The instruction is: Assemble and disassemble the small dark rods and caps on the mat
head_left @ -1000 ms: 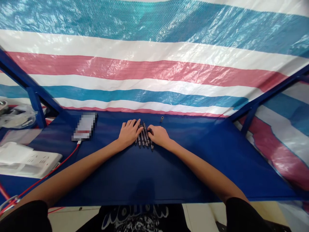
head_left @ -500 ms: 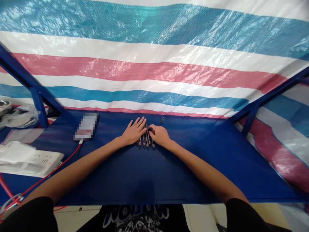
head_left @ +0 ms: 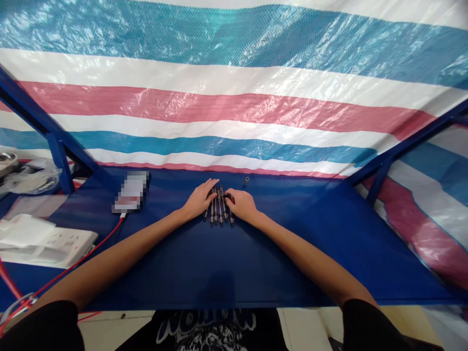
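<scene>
Several dark pens (head_left: 220,207) lie side by side on the blue table, their tips pointing toward me. Along their left side rests my left hand (head_left: 199,200), its fingers stretched out away from me and the thumb reaching over the nearest pens. My right hand (head_left: 242,204) is on the other side with curled fingers, closed at the upper part of the rightmost pen. Its fingertips partly hide that pen. A small grey cylinder (head_left: 246,181) stands apart behind the right hand, near the table's back edge.
A phone (head_left: 130,192) with a red cable (head_left: 106,236) lies at the left. Nearby is a white power strip (head_left: 68,243). A striped tarp (head_left: 234,112) hangs behind the blue table (head_left: 285,273), between blue frame bars (head_left: 380,170).
My left hand has shifted slightly left, its fingers now closer together, and more of the pens shows. The right hand and the small cylinder stay in place.
</scene>
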A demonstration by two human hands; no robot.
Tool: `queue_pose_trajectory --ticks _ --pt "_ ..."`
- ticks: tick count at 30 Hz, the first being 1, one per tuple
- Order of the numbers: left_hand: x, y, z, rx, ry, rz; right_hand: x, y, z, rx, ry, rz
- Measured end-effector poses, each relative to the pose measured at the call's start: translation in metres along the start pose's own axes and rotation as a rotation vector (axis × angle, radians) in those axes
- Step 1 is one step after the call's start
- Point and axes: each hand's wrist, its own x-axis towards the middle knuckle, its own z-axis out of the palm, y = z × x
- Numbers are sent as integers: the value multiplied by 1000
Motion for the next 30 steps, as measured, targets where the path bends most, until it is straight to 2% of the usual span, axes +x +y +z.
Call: queue_pose_trajectory --ticks 7,15,18,22,26,30 --pt "2 1 -2 99 -106 -89 1 2 1 12 12 -3" --pt "-8 11 -1 356 -45 -76 0 4 4 64 79 -1" --pt "-11 16 3 437 5 -52 1 4 3 170 120 25" --pt "-14 17 6 431 28 -35 0 6 0 374 222 23" --pt "-14 11 5 395 5 4 -4 6 -3 540 297 13" --pt "-14 6 6 373 -17 26 -6 5 -3 624 292 34"
